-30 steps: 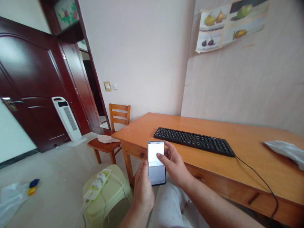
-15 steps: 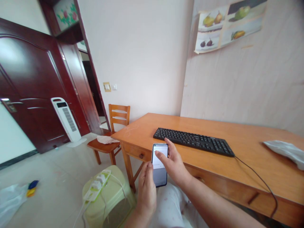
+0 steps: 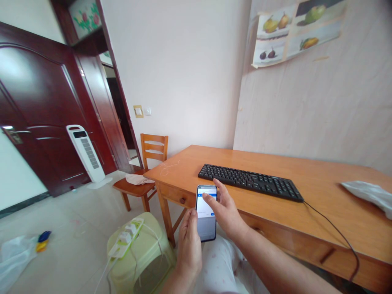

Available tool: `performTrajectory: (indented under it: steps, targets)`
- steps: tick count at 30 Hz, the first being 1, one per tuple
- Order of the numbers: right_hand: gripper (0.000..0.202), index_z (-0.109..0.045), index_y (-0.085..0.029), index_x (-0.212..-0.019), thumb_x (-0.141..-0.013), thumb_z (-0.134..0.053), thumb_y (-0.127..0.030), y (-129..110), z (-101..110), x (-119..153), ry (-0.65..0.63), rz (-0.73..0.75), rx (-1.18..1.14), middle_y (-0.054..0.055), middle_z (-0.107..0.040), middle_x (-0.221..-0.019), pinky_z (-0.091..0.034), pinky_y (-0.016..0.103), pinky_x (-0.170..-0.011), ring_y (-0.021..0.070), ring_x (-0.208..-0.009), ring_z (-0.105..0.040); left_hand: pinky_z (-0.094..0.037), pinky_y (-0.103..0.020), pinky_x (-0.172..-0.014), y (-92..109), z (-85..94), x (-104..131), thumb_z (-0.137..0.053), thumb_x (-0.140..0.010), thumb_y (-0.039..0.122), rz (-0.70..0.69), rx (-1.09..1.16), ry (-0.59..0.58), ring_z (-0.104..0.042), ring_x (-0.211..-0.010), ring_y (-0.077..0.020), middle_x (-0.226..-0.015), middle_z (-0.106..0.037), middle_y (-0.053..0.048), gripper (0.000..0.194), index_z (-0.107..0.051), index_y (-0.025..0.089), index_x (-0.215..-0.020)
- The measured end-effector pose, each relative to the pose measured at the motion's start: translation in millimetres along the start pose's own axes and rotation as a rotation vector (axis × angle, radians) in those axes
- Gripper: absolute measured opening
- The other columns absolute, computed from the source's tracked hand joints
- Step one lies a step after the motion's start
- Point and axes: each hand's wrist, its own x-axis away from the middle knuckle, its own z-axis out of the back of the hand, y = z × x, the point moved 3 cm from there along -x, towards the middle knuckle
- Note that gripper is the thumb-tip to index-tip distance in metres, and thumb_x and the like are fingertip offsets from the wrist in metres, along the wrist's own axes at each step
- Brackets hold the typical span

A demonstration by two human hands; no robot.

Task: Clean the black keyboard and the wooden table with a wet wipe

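Observation:
A phone (image 3: 206, 228) with a lit screen is held upright above my lap, in front of the table's near edge. My left hand (image 3: 188, 241) grips its lower left side. My right hand (image 3: 225, 208) is at the upper right, fingers behind the phone's right edge and thumb over the upper part of the screen. The screen shows a white panel with a blue bar, and a grey area below. Just beyond the phone, a black keyboard (image 3: 251, 182) lies on the wooden table (image 3: 300, 163).
A green stool (image 3: 147, 253) bearing a power strip (image 3: 126, 237) stands at lower left. Behind it are a wooden chair (image 3: 134, 188) with a cloth and a white tower unit (image 3: 87, 153). A plastic bag (image 3: 369, 195) lies on the table's right; the keyboard cable hangs over the front edge.
A blue bar and a small blue button now show on the phone's screen. My right thumb has shifted slightly to the right; both hands keep their hold.

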Motion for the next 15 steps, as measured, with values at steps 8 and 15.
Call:
performTrajectory:
  steps: [8, 15]
  targets:
    - [0.052, -0.059, -0.019, -0.124, -0.084, -0.062, -0.053, -6.8, 1.1, 11.2, -0.113, -0.204, -0.161, 0.005, -0.069, -0.089, -0.051, 0.034, -0.07, 0.0215, -0.078, -0.065, -0.05, -0.032, -0.092, 5.2, -4.4, -4.0, -0.065, -0.085, 0.046, 0.073, 0.104, -0.017, -0.066, -0.107, -0.024, -0.111, -0.073, -0.008, 0.036, -0.07, 0.017, -0.107]
    - [0.036, -0.063, -0.018, -0.078, -0.084, -0.062, -0.053, 2.6, 4.5, 26.8, -0.17, -0.274, -0.102, 0.001, -0.064, -0.072, -0.045, 0.028, -0.065, 0.0156, -0.068, -0.057, -0.053, -0.033, -0.084, 13.7, -4.3, -8.6, -0.068, -0.08, 0.046, 0.101, 0.19, 0.002, -0.07, -0.098, -0.0249, -0.106, -0.074, -0.009, 0.042, -0.069, 0.014, -0.107]
